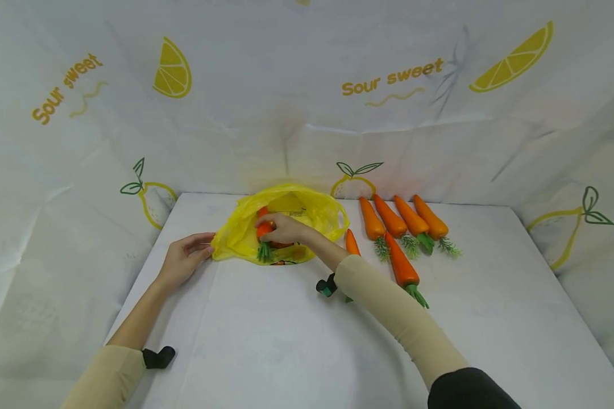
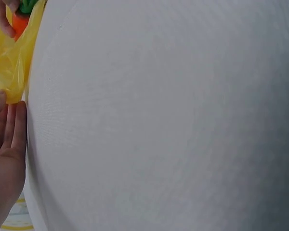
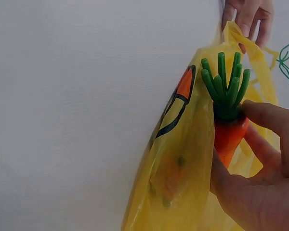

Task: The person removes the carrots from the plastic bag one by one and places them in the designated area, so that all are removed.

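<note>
A yellow plastic bag (image 1: 230, 241) lies on the white table with its mouth spread. My left hand (image 1: 180, 264) pinches the bag's left edge; in the left wrist view, the thumb is over the plastic and the fingers (image 2: 9, 127) are behind it. Reaching in from the right, my right hand (image 1: 288, 228) grips an orange toy carrot (image 3: 228, 137) in the bag's mouth. Its stubby green top (image 3: 226, 89) points towards the table's front edge. The carrot's tip is partly hidden by the hand and plastic in the right wrist view.
Right of the bag, a row of carrots (image 1: 388, 218) with green tops lies near the table's back edge. Closer in are another carrot (image 1: 401, 264) and one (image 1: 352, 242) partly covered by my right forearm. A white printed sheet (image 1: 266, 85) hangs behind the table.
</note>
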The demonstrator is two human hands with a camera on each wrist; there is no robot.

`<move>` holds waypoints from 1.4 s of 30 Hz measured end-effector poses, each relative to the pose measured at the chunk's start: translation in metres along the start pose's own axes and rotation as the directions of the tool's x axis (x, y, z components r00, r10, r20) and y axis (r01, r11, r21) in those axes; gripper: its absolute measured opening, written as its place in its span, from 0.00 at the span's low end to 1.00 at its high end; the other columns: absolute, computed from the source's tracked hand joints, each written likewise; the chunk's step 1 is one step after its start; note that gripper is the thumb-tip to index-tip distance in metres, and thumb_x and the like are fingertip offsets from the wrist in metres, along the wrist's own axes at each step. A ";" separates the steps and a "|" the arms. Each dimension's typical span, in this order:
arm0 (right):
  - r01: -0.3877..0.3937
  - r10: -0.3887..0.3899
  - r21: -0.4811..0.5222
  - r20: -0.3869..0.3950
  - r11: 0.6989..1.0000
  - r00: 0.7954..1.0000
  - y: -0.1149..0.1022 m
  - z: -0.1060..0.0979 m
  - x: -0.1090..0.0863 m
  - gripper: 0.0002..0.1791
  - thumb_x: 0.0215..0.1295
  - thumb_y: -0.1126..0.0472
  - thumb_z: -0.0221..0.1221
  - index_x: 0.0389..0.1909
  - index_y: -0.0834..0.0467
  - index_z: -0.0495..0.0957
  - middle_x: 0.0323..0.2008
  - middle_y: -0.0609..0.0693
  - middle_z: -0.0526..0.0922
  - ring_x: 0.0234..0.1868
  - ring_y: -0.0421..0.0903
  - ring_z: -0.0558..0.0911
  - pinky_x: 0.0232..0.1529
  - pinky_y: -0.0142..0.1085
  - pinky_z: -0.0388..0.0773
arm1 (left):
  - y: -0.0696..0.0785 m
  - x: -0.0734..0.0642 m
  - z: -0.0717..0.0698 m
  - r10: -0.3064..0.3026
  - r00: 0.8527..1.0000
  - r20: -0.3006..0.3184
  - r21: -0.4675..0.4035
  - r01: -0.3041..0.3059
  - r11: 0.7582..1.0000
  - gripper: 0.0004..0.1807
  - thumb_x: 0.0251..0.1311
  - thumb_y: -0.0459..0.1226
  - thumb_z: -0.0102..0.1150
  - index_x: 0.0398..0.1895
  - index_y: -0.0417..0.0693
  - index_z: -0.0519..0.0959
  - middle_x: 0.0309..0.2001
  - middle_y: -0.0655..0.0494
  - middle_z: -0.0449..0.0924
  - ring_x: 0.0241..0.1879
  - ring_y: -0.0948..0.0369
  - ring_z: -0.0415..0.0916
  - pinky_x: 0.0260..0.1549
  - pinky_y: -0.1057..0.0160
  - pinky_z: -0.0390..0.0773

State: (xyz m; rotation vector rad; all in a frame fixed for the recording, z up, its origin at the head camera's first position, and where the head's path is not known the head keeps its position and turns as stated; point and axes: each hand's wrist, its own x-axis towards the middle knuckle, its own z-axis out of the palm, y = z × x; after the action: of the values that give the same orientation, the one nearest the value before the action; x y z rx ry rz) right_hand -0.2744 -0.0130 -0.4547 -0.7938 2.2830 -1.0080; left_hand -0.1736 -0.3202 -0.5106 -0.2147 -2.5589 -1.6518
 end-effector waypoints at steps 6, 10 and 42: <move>-0.003 0.003 0.054 -0.003 0.999 1.000 0.005 -0.001 -0.005 0.23 0.79 0.58 0.64 0.70 0.54 0.78 0.60 0.58 0.80 0.50 0.49 0.76 0.47 0.31 0.74 | -0.001 0.000 0.001 0.010 1.000 -0.002 -0.014 -0.010 1.000 0.21 0.73 0.33 0.69 0.66 0.36 0.83 0.63 0.32 0.84 0.50 0.66 0.87 0.49 0.79 0.85; -0.004 0.002 0.102 0.016 0.995 1.000 0.005 -0.005 -0.011 0.23 0.79 0.59 0.64 0.70 0.55 0.78 0.61 0.58 0.81 0.49 0.49 0.77 0.46 0.32 0.76 | -0.002 0.001 0.002 0.008 1.000 -0.008 -0.017 -0.008 1.000 0.20 0.72 0.32 0.69 0.65 0.35 0.83 0.62 0.35 0.86 0.50 0.66 0.87 0.49 0.79 0.85; 0.067 -0.075 0.097 0.082 0.993 0.994 0.005 -0.080 -0.124 0.21 0.78 0.54 0.64 0.69 0.46 0.79 0.71 0.52 0.79 0.70 0.58 0.78 0.68 0.55 0.83 | 0.001 -0.002 0.000 -0.007 1.000 -0.012 0.020 0.007 1.000 0.21 0.73 0.35 0.69 0.66 0.38 0.83 0.64 0.36 0.85 0.52 0.66 0.88 0.49 0.79 0.84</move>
State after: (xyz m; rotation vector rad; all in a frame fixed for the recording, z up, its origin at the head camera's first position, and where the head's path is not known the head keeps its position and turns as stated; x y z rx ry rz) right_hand -0.2417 0.1127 -0.3840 -0.8676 2.1324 -1.0843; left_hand -0.1715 -0.3201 -0.5105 -0.1942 -2.5686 -1.6241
